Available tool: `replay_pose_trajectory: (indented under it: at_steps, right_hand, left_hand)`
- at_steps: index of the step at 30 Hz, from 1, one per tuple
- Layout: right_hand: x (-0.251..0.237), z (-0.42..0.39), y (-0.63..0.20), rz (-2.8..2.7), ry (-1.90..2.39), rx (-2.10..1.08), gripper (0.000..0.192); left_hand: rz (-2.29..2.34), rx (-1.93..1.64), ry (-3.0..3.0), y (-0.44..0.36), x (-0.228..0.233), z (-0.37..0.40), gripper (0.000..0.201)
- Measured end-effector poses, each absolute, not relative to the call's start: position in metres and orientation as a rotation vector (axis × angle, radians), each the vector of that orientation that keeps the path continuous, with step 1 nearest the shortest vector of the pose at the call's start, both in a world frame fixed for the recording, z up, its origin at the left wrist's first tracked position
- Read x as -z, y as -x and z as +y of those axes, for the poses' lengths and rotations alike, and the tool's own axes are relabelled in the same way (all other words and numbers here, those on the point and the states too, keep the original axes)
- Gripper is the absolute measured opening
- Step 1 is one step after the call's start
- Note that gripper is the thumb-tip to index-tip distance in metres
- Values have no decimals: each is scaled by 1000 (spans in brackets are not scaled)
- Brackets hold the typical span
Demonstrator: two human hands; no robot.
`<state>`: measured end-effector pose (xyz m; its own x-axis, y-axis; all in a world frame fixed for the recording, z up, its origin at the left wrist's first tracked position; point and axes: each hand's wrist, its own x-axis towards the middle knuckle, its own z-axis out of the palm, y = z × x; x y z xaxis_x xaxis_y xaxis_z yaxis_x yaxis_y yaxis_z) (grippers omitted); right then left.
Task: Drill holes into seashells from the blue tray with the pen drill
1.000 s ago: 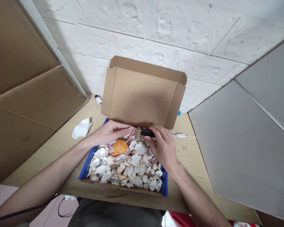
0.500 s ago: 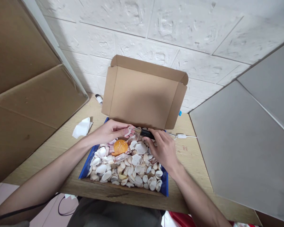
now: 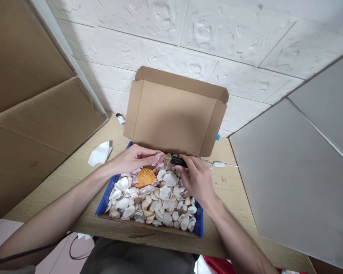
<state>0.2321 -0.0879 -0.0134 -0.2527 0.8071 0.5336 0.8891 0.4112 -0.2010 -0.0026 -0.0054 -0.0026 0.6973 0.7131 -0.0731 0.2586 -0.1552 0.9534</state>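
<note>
left fingers [image 3: 147,160]: you pinch a small whitish piece [image 3: 159,156]
right fingers [image 3: 191,162]: you're wrapped around a black cylindrical handle [image 3: 178,161]
change: scarcely any since earlier

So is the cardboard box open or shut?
Open: its lid stands raised at the back, and the shells inside show.

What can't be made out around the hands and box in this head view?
All in the head view:
Pale piece in the left hand: too small to identify.
Black tool: rear end hidden by the right hand; whether its tip touches the piece is too small to tell.
Floor of the box: mostly hidden by shells.
Red item: cut off by the bottom edge.
</note>
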Motion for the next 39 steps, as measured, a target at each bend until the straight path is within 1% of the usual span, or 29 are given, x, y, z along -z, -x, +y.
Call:
replay_pose_trajectory:
  at_steps: [3,9,14,22,35,39]
  right_hand:
    - [14,-88,-231,-2144,1494,115,30]
    - [14,-88,-233,-2073,1395,256,25]
    - [12,-88,-234,-2034,1362,317,26]
    - [14,-88,-232,-2126,1436,142,27]
    - [11,-89,-233,-2028,1342,332,24]
    - [13,-88,-232,-2091,1404,204,25]
  left_hand:
    - [794,-489,-1732,2,2,-6,37]
    - [732,-481,-1780,3,4,-5,32]
    - [715,-471,-1795,3,5,-4,34]
    - [788,-492,-1768,3,3,-5,34]
    - [731,-497,-1789,1,2,-6,32]
    - [753,-484,-1792,3,4,-4,35]
